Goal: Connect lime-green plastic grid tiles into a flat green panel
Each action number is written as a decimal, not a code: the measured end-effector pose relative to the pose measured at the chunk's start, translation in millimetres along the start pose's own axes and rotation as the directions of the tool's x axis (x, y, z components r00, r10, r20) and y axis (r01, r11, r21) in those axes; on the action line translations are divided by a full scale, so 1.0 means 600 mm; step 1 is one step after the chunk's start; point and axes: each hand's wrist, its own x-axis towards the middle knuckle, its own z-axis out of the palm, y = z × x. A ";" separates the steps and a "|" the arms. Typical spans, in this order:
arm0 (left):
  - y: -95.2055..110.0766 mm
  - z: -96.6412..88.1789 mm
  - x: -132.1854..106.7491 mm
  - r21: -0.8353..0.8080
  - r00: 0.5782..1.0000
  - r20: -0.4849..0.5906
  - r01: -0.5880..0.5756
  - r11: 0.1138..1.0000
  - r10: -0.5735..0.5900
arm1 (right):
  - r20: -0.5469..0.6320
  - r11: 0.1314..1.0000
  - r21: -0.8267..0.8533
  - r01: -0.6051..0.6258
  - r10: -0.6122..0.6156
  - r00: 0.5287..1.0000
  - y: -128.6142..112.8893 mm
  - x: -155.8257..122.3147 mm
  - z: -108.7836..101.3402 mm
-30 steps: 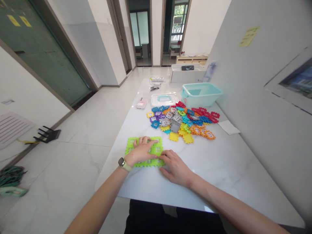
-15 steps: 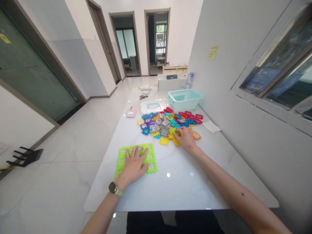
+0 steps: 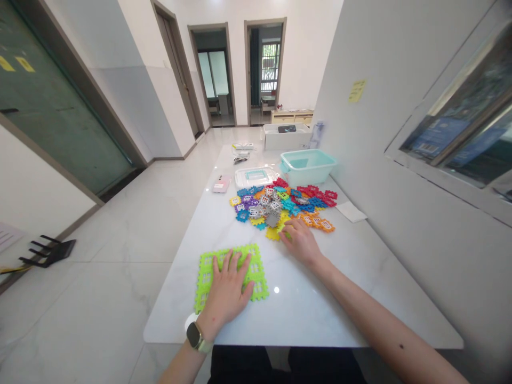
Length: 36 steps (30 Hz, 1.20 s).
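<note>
My left hand [image 3: 229, 288], a watch [image 3: 194, 336] on its wrist, lies flat with fingers spread on a lime-green panel [image 3: 260, 277] of joined square interlocking tiles with window-like openings. At the near edge of the heap of tiles, my right hand [image 3: 302, 244] has its fingers closed on a lime-green tile [image 3: 281, 228], mostly covered by the fingertips. Yellow tiles [image 3: 272, 234] lie just left of those fingers. A plain grey tile [image 3: 272, 219] rests on the heap, and orange tiles [image 3: 327, 226] lie right of the hand.
Behind the heap stand a mint-green tub [image 3: 308, 169] and a clear lid [image 3: 256, 177]. A pink phone [image 3: 221, 184] lies at the left edge, a white paper [image 3: 352, 211] by the right wall. Farther back are a white box [image 3: 286, 140] and cables [image 3: 241, 158].
My right hand has drawn a little toward me and left, with the lime-green tile at its fingertips. The panel and my left hand have slid slightly nearer. The view has shifted a little.
</note>
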 end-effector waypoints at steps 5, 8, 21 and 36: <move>0.003 -0.004 -0.009 -0.014 1.000 0.022 -0.005 1.000 0.006 | 0.160 0.998 0.009 -0.065 0.063 0.985 -0.012 -0.003 0.011; 0.011 -0.007 -0.017 -0.036 0.999 0.033 0.016 0.999 -0.015 | 0.170 0.997 0.012 -0.076 0.072 0.983 -0.003 -0.003 0.008; 0.031 -0.020 -0.055 -0.211 0.999 0.038 0.032 0.977 -0.024 | 0.290 0.615 0.702 -0.359 0.213 0.933 -0.070 0.078 0.042; 0.035 -0.017 -0.055 -0.284 0.992 -0.005 0.120 0.951 -0.126 | 0.584 0.640 0.663 -0.388 -0.118 0.803 -0.181 0.121 0.171</move>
